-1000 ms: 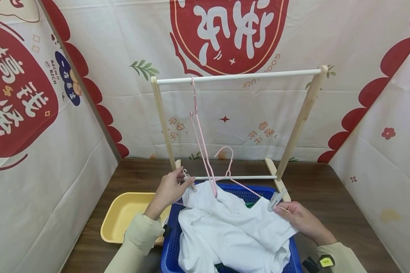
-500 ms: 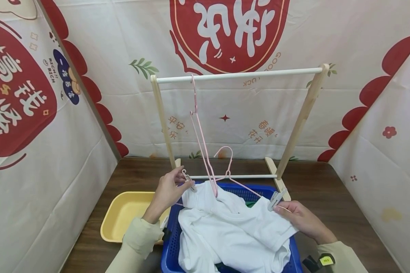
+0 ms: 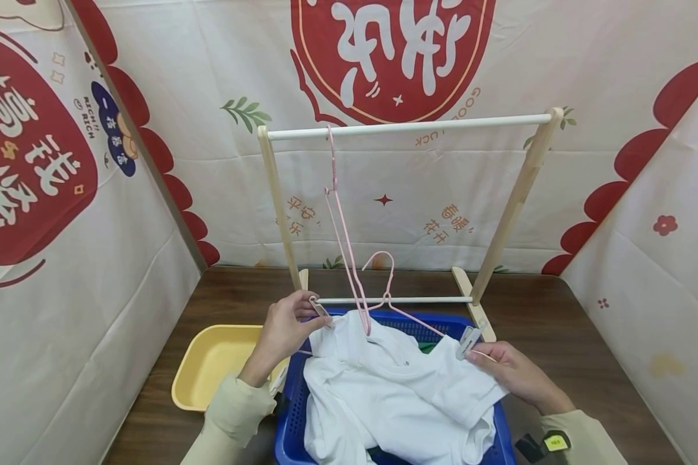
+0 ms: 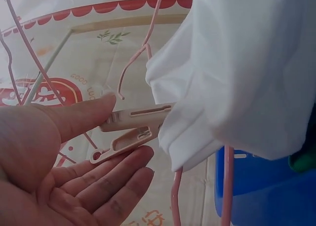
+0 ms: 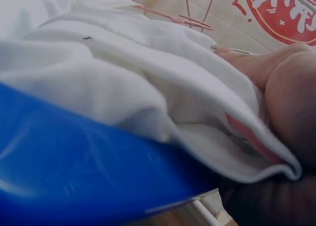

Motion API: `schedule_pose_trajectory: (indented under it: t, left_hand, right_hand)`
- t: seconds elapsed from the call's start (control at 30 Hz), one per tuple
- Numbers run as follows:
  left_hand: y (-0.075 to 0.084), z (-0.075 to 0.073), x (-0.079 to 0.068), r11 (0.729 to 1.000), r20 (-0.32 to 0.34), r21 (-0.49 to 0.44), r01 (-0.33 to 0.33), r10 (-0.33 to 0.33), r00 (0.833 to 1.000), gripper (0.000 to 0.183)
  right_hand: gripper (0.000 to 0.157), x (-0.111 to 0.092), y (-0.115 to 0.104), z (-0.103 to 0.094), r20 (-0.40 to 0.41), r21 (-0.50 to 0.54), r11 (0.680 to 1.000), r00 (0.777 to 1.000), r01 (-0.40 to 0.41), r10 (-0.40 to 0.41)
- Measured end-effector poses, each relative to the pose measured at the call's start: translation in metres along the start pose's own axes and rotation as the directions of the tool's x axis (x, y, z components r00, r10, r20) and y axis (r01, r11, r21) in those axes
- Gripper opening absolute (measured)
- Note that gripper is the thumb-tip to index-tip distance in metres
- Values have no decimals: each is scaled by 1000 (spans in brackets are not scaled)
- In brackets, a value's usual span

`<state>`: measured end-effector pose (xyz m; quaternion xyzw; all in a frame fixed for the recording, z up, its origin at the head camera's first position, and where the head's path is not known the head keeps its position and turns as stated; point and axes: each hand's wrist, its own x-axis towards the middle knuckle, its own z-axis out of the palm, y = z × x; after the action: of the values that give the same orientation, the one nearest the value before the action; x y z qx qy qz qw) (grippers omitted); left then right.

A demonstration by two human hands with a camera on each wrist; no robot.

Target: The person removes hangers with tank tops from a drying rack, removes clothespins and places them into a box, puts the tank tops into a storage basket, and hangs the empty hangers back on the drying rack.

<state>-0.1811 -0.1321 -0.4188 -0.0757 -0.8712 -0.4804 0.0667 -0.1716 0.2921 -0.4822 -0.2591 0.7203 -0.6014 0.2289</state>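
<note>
A white T-shirt [image 3: 395,387] lies over the blue basket [image 3: 293,413] with a pink hanger [image 3: 417,319] inside it, its hook standing up from the neckline. At the left shoulder my left hand [image 3: 282,332] pinches a pale clothespin [image 4: 133,119]. In the left wrist view its tip bites the white cloth, thumb on the upper arm and fingers under the lower one. A grey clothespin [image 3: 470,339] sits clipped at the right shoulder. Just beside it my right hand [image 3: 518,374] grips the sleeve, thumb on top; its other fingers are mostly hidden in the right wrist view.
Behind the basket stands a rack with a white top bar [image 3: 407,130] and wooden posts. Another pink hanger [image 3: 333,158] hangs from that bar, its lower end overlapping the T-shirt in the head view. A yellow basin [image 3: 209,374] sits to the left on the brown table [image 3: 581,336].
The left hand has shifted slightly down and its clothespin lies flatter against the shoulder. My right hand, the grey clothespin and the T-shirt's right side stay almost still.
</note>
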Motion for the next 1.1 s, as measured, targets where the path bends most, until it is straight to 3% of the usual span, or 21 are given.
schedule_pose_trajectory:
  t: [0.4,0.67,1.1]
  left_hand:
    - [-3,0,-3,997,-37,-1,-77,76,996,32]
    - [-3,3,-4,982,-128,46,-181,185,974,24]
    - [-3,3,-7,974,-213,45,-223,228,950,17]
  right_hand:
    - [34,0,0,-1,7,-18,1000,1000,8,-8]
    - [34,1,0,-2,16,-15,1000,1000,8,-8]
    - [34,0,-2,-1,3,-45,999,1000,-16,16]
